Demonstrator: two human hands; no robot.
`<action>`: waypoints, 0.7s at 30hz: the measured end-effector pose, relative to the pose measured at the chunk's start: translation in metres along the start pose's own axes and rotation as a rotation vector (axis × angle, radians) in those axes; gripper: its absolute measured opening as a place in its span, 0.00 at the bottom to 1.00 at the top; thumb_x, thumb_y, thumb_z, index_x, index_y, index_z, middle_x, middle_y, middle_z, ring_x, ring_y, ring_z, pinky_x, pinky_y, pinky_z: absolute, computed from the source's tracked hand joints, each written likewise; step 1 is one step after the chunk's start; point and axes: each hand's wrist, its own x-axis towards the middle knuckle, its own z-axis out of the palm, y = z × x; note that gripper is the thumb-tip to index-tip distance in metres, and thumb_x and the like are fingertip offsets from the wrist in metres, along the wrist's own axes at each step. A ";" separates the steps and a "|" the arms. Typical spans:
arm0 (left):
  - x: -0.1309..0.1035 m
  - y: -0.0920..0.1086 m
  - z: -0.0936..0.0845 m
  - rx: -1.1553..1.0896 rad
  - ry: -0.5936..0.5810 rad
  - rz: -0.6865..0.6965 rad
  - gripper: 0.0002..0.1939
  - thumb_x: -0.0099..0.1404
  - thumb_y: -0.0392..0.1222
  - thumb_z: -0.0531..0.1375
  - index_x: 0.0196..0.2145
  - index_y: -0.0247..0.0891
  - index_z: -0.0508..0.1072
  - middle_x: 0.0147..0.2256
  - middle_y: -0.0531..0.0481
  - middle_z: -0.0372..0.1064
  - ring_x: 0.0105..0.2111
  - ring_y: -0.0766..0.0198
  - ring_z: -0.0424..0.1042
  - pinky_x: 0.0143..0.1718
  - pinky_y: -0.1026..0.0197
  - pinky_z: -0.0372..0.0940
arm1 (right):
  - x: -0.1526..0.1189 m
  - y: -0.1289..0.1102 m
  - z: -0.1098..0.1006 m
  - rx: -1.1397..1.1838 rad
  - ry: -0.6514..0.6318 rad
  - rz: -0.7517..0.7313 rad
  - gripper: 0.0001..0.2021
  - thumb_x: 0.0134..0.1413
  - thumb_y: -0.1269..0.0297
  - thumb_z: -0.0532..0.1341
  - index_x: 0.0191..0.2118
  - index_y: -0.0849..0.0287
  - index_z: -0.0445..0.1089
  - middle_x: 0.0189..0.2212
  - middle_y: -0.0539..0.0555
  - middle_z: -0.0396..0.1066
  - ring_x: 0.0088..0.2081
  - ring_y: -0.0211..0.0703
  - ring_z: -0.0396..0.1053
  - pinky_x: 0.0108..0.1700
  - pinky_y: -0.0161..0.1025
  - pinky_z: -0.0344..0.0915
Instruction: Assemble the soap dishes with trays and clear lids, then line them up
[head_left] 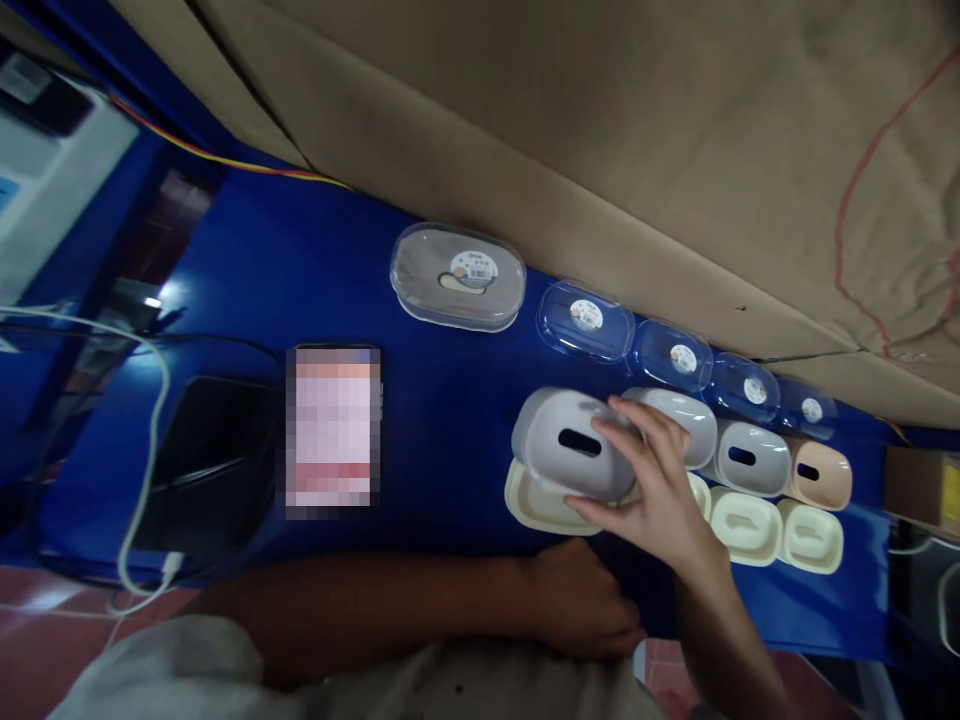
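A pale grey plastic box with an oval slot (544,440) is in my right hand (649,480). The thumb is at its near edge and the fingers are over its far side. It is tilted above a cream shallow tray (551,510), which it partly covers. My left hand (585,605) rests closed at the near table edge, with no object showing in it. Just right of the held box are a whitish box (686,425), a grey slotted box (754,460) and a peach slotted box (821,475). Cream trays (746,525) lie in front of them.
Clear lids with round labels (585,318) line the back of the blue table (442,430). An assembled lidded box (457,280) sits farther left. A blurred-out screen device (334,430), a black flat object (210,460) and a white cable (154,430) lie left. Brown paper (570,130) rises behind.
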 end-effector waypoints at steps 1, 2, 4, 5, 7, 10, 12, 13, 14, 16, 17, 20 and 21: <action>-0.001 0.000 0.002 0.000 0.002 0.044 0.16 0.77 0.51 0.60 0.35 0.43 0.82 0.27 0.52 0.80 0.24 0.59 0.77 0.19 0.56 0.57 | -0.009 -0.002 -0.002 0.004 -0.049 -0.011 0.40 0.59 0.46 0.73 0.72 0.49 0.60 0.68 0.65 0.64 0.67 0.68 0.65 0.64 0.64 0.64; -0.002 0.001 0.003 0.000 0.006 0.097 0.14 0.76 0.50 0.61 0.37 0.43 0.82 0.28 0.53 0.80 0.25 0.60 0.78 0.21 0.57 0.58 | -0.018 -0.004 -0.003 0.006 -0.096 -0.016 0.39 0.60 0.47 0.72 0.72 0.50 0.60 0.68 0.65 0.64 0.67 0.67 0.64 0.64 0.64 0.64; -0.003 0.001 0.005 0.010 0.026 0.199 0.08 0.74 0.47 0.64 0.38 0.44 0.82 0.29 0.54 0.81 0.27 0.61 0.79 0.22 0.57 0.59 | -0.034 -0.008 -0.002 0.006 -0.164 -0.013 0.37 0.62 0.49 0.71 0.71 0.50 0.61 0.69 0.65 0.64 0.68 0.67 0.63 0.64 0.65 0.64; -0.003 0.002 0.005 0.017 0.036 0.230 0.07 0.74 0.45 0.65 0.37 0.43 0.81 0.29 0.54 0.81 0.27 0.62 0.78 0.23 0.57 0.59 | -0.041 -0.009 -0.001 0.004 -0.181 -0.007 0.36 0.63 0.49 0.71 0.71 0.50 0.61 0.69 0.65 0.64 0.68 0.67 0.63 0.64 0.66 0.65; -0.003 0.002 0.005 0.030 0.046 0.246 0.10 0.74 0.43 0.64 0.34 0.42 0.81 0.27 0.53 0.80 0.25 0.63 0.77 0.22 0.56 0.58 | -0.048 -0.011 0.003 0.006 -0.187 0.002 0.35 0.63 0.48 0.70 0.70 0.50 0.62 0.69 0.65 0.65 0.68 0.67 0.64 0.64 0.66 0.65; -0.002 0.001 0.005 0.036 0.027 0.233 0.12 0.75 0.43 0.63 0.33 0.40 0.81 0.25 0.52 0.78 0.23 0.62 0.75 0.20 0.55 0.53 | -0.050 -0.013 0.008 0.013 -0.167 -0.004 0.34 0.63 0.48 0.71 0.69 0.51 0.63 0.69 0.65 0.65 0.67 0.66 0.64 0.64 0.65 0.66; -0.002 0.001 0.005 0.037 0.010 0.234 0.11 0.74 0.43 0.64 0.33 0.41 0.82 0.26 0.52 0.78 0.24 0.61 0.76 0.19 0.55 0.52 | -0.050 -0.014 0.008 0.014 -0.155 -0.017 0.34 0.62 0.48 0.71 0.69 0.52 0.64 0.69 0.64 0.65 0.67 0.65 0.64 0.64 0.63 0.66; -0.002 0.001 0.005 0.037 0.003 0.243 0.09 0.73 0.41 0.65 0.34 0.41 0.82 0.27 0.53 0.79 0.25 0.61 0.76 0.20 0.54 0.54 | -0.050 -0.014 0.007 0.012 -0.154 -0.025 0.35 0.61 0.48 0.72 0.68 0.52 0.65 0.69 0.64 0.65 0.67 0.64 0.65 0.64 0.63 0.66; -0.002 0.001 0.005 0.037 -0.003 0.252 0.08 0.72 0.40 0.65 0.34 0.40 0.82 0.28 0.52 0.80 0.26 0.61 0.77 0.21 0.54 0.55 | -0.050 -0.015 0.006 0.010 -0.156 -0.032 0.35 0.61 0.48 0.72 0.68 0.51 0.65 0.69 0.63 0.66 0.67 0.64 0.65 0.64 0.62 0.66; -0.003 0.001 0.004 0.033 -0.010 0.269 0.06 0.71 0.39 0.66 0.36 0.40 0.83 0.29 0.52 0.80 0.28 0.60 0.78 0.23 0.54 0.57 | -0.050 -0.016 0.004 0.005 -0.171 -0.041 0.35 0.61 0.49 0.72 0.69 0.51 0.65 0.70 0.63 0.66 0.67 0.64 0.65 0.64 0.62 0.66; -0.003 0.001 0.004 0.031 -0.012 0.274 0.05 0.70 0.39 0.66 0.36 0.39 0.83 0.29 0.52 0.80 0.29 0.60 0.78 0.24 0.54 0.58 | -0.051 -0.016 0.003 0.003 -0.181 -0.042 0.34 0.62 0.50 0.72 0.69 0.51 0.64 0.70 0.63 0.65 0.67 0.64 0.64 0.64 0.62 0.66; -0.004 0.001 0.003 0.028 -0.015 0.260 0.05 0.69 0.37 0.67 0.34 0.40 0.82 0.28 0.52 0.79 0.28 0.60 0.78 0.25 0.54 0.59 | -0.050 -0.016 0.004 0.011 -0.211 -0.031 0.34 0.63 0.52 0.71 0.70 0.52 0.63 0.70 0.64 0.65 0.69 0.65 0.63 0.65 0.64 0.67; -0.004 0.001 0.002 0.029 -0.016 0.250 0.06 0.70 0.37 0.67 0.33 0.40 0.81 0.27 0.52 0.79 0.27 0.60 0.77 0.25 0.54 0.59 | -0.050 -0.015 0.005 0.015 -0.221 -0.025 0.35 0.64 0.52 0.71 0.71 0.51 0.63 0.70 0.64 0.65 0.69 0.65 0.63 0.65 0.65 0.67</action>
